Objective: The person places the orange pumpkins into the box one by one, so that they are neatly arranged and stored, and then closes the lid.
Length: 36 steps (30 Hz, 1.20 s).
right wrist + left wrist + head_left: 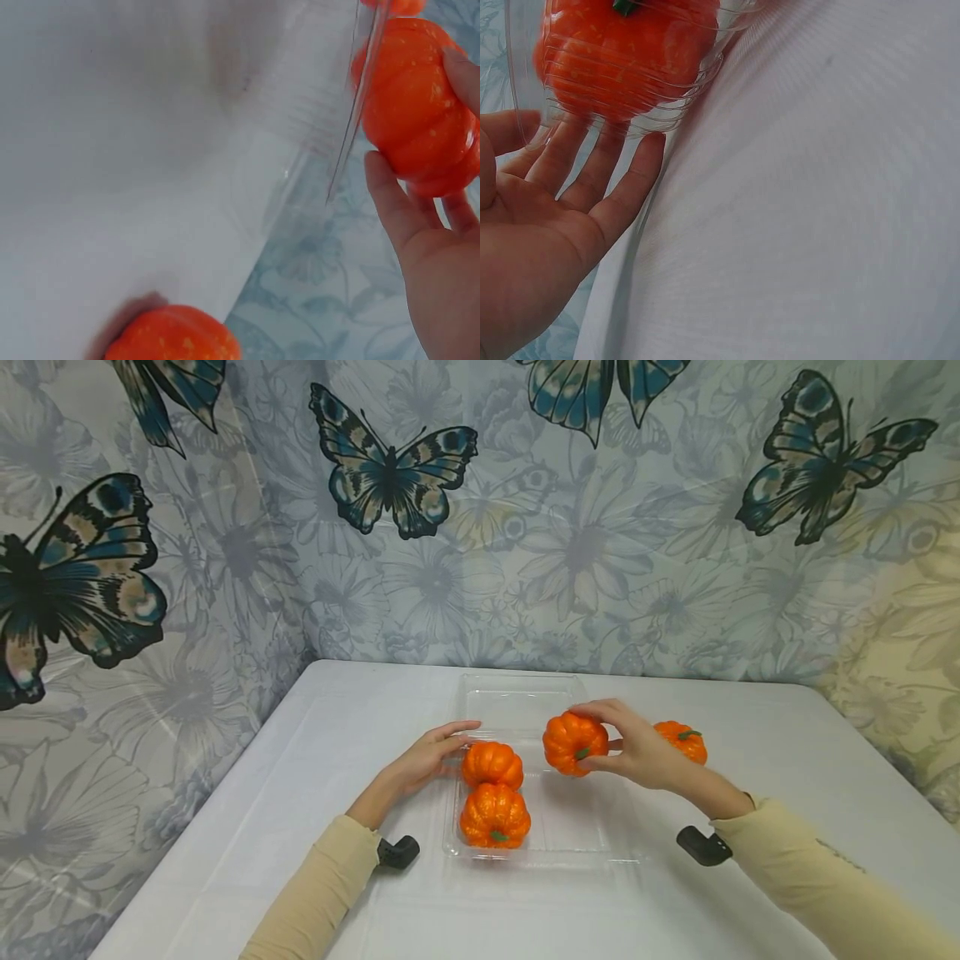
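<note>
My right hand (637, 747) grips an orange toy pumpkin (573, 742) with a green stem, held above a clear plastic container (570, 835). In the right wrist view, thumb and fingers spread around that pumpkin (420, 105) beside the container's rim. Inside the container's left side sit two more pumpkins, a rear one (491, 763) and a front one (495, 817). My left hand (423, 760) touches the container's left wall with nearly straight fingers. The left wrist view shows its fingertips against the ribbed wall (660, 112), a pumpkin (630, 60) showing through the plastic.
Another pumpkin (682, 742) rests on the white table (337, 893) at right, partly behind my right wrist. The container's clear lid (517, 697) extends toward the back. A butterfly-patterned backdrop (585, 560) stands behind the table. Black wrist-worn devices (703, 846) hang under both sleeves.
</note>
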Tool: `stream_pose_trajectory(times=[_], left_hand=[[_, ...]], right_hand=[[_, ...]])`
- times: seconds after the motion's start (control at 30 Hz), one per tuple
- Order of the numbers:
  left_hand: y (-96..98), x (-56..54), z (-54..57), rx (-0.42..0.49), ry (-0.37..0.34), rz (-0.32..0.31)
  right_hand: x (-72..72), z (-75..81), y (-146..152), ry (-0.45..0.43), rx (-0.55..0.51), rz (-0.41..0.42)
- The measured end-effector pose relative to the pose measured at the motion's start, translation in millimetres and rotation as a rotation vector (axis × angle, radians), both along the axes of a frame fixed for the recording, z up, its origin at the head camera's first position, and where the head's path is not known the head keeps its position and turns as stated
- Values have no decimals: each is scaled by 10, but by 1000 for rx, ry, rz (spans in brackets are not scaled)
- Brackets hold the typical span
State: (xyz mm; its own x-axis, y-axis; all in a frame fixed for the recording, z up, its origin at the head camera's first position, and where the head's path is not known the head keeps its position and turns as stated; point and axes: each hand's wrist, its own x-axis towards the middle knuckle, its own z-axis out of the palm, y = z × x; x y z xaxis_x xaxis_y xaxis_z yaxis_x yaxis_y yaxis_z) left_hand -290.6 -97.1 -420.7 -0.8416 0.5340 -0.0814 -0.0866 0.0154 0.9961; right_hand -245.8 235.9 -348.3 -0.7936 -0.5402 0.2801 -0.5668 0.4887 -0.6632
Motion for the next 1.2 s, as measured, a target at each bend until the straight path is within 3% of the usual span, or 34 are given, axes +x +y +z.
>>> stream_pose_trajectory(times=[0.33, 0.5, 0.93, 1.2], left_hand=[[6, 15, 19, 7, -1, -6], [9, 13, 14, 7, -1, -8], [6, 21, 17, 0, -9, -2], [6, 7, -2, 2, -13, 5]], right_hand=[[-4, -98, -87, -101, -86, 58], [5, -114, -114, -131, -76, 44], [40, -205, -236, -24, 121, 9], [48, -223, -276, 10, 166, -3]])
